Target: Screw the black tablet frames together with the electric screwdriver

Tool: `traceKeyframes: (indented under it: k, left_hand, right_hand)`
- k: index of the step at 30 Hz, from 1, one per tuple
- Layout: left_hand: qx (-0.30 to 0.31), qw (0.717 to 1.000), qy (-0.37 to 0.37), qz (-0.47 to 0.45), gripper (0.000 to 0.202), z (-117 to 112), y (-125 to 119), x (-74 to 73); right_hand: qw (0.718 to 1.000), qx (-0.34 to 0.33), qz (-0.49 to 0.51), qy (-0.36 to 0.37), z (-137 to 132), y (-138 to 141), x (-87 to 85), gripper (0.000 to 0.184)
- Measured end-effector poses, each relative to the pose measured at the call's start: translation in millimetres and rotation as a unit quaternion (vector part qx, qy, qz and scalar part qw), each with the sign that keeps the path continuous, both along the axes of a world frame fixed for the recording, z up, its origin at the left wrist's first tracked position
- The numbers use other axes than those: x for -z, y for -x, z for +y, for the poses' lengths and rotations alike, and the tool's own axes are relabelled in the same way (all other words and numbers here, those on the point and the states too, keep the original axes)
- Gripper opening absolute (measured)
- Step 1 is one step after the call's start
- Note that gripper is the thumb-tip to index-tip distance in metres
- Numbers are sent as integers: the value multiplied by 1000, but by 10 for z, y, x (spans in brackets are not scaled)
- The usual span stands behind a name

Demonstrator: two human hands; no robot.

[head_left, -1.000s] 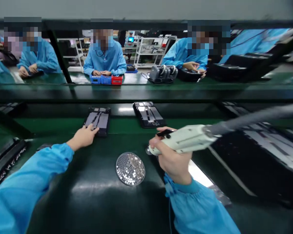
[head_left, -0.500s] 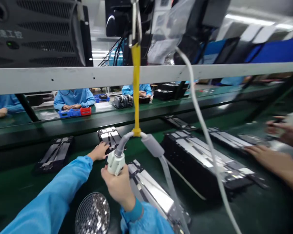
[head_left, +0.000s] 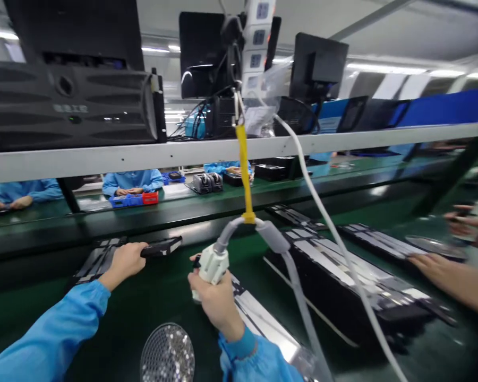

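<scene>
My left hand (head_left: pixel 126 261) grips the near end of a flat black panel (head_left: pixel 162 247), tilted up off the bench and seen nearly edge-on. Just behind that hand lies another dark panel (head_left: pixel 97 260) with grey strips. In my right hand (head_left: pixel 217 301) is a pale corded electric screwdriver (head_left: pixel 212 265), fingers wrapped round its body; its tip is hidden. Its grey cable (head_left: pixel 273 237) hangs from a yellow strap (head_left: pixel 245 175). Under my right forearm is a long panel (head_left: pixel 263 318) with bright strips. A round mesh dish (head_left: pixel 167 353) of small shiny pieces sits between my arms.
A tall stack of panels (head_left: pixel 334 270) stands to the right, with a white cable (head_left: pixel 322 196) hanging across it. A co-worker's hand (head_left: pixel 450 276) touches a panel (head_left: pixel 382 241) at far right. A shelf beam (head_left: pixel 207 148) crosses overhead. Other people sit beyond.
My left hand has picked up the panel it was touching and carried it left, tilting it. My right hand keeps the screwdriver. The camera view has tipped upward.
</scene>
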State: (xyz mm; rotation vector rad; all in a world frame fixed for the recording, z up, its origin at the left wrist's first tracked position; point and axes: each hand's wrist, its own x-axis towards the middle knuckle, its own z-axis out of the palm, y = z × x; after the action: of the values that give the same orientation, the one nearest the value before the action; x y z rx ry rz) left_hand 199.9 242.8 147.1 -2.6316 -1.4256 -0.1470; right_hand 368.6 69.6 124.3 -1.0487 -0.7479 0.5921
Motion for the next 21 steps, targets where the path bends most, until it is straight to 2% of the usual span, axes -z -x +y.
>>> traceKeyframes:
  k: [1,3,6,8,10,14,16,18,19,21]
  left_hand:
    - [-2,1000,-11,-8,28,-144,230,-46]
    - [-8,999,-29,-19,46,-496,723,-76]
    - [25,993,-108,-31,59,-1091,1449,62]
    - [84,976,-201,-21,60,-1479,1836,272]
    - [119,958,-261,-8,59,-1839,2098,557]
    - [104,972,-210,25,47,-2376,2286,1141]
    - [151,974,-166,18,31,-2481,2279,1279]
    - [178,978,-101,-24,17,-2427,2256,1257]
    - [165,983,-68,-47,15,-2332,2253,1201]
    - [79,994,-31,-75,24,-2021,2294,1065]
  right_hand:
    - [1000,-2,-1,-3,-5,-10,-1,33]
    - [1000,-8,-3,-8,-20,-22,-8,33]
    - [1000,-17,-5,-5,-52,-18,-9,34]
    - [1000,-19,-3,0,-71,-2,10,36]
    - [1000,-23,-2,9,-77,20,42,36]
    - [999,-30,-10,28,-54,68,115,37]
    - [999,-33,-11,40,-51,92,133,39]
    - [998,-33,-10,56,-60,107,145,41]
    - [997,-28,-10,65,-62,106,159,42]
    - [996,-17,-27,85,-43,81,229,43]
